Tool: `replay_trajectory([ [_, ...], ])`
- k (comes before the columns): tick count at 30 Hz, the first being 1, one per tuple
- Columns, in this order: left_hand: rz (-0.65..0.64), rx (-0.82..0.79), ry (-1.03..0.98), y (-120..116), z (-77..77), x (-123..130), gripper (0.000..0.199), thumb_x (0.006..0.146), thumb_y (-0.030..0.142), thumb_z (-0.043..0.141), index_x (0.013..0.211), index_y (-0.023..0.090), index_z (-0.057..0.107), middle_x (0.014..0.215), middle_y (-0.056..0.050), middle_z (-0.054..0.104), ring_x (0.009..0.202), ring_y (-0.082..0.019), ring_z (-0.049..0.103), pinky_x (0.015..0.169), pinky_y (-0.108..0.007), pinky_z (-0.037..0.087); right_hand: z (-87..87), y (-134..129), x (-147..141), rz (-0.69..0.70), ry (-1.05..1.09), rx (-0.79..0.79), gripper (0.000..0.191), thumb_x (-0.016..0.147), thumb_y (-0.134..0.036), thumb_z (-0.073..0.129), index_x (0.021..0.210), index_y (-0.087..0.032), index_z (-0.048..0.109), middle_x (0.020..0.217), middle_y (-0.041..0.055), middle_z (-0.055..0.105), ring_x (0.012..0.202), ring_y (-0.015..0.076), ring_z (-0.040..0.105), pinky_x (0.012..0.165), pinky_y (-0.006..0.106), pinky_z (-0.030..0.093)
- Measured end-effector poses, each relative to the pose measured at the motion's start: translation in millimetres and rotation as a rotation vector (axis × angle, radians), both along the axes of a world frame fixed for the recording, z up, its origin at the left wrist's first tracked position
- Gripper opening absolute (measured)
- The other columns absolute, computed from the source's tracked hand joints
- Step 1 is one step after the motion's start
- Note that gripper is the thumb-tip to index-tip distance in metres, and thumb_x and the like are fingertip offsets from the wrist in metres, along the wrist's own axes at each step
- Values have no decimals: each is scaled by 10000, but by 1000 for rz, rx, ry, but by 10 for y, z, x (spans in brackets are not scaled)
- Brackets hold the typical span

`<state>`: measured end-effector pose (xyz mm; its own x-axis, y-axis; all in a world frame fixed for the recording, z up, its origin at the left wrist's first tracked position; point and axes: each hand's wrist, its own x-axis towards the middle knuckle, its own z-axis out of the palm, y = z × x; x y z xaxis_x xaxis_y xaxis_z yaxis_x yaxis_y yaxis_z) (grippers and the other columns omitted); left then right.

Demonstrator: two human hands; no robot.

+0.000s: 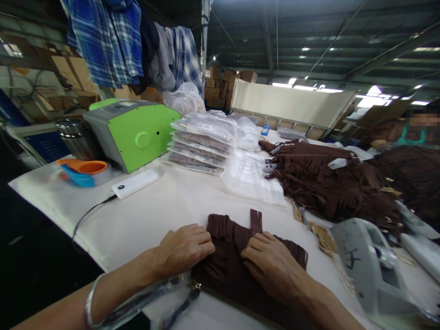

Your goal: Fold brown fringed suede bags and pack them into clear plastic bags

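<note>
A dark brown fringed suede-like piece point(237, 279) lies on the white table in front of me, with a short strap point(255, 221) sticking up at its far edge. My left hand point(189, 247) is closed on its left side, fingers curled over the gathered fringe. On its middle, just below the strap, my right hand point(270, 263) presses with bent fingers held together, pinching the material. The fingertips of both hands are partly hidden. A small gold-coloured clasp point(197, 286) shows at the piece's lower left edge.
Bagged flat items point(202, 142) are stacked beyond my hands, beside a green-grey machine point(140, 133). A white power bank point(135, 183) lies at left. Brown fringed pieces point(330, 178) are heaped at right, behind a grey tape dispenser point(371, 266). A person point(412, 130) is at far right.
</note>
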<state>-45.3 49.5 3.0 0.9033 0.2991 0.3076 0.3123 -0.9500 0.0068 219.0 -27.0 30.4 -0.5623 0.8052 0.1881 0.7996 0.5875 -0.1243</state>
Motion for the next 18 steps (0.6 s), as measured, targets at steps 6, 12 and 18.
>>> replay_trajectory([
  [6,249,-166,-118,55,78,11,101,903,293,571,979,227,575,952,-27,615,881,-179,565,766,-290,441,88,137,-251,6,82,84,117,912,-204,550,832,-216,635,805,3,638,791,154,547,765,314,366],
  [12,231,-43,68,126,-18,175,32,904,203,550,907,217,579,894,-31,626,841,-200,559,753,-337,414,-151,379,-515,-134,-39,162,114,858,-121,576,789,-202,616,800,22,639,790,191,558,741,335,382],
  [18,195,-40,7,88,-96,124,57,914,198,518,906,209,574,891,-30,624,814,-193,549,730,-328,403,-223,329,-542,-149,122,223,120,867,-132,559,785,-199,615,775,14,625,770,175,533,743,327,359],
])
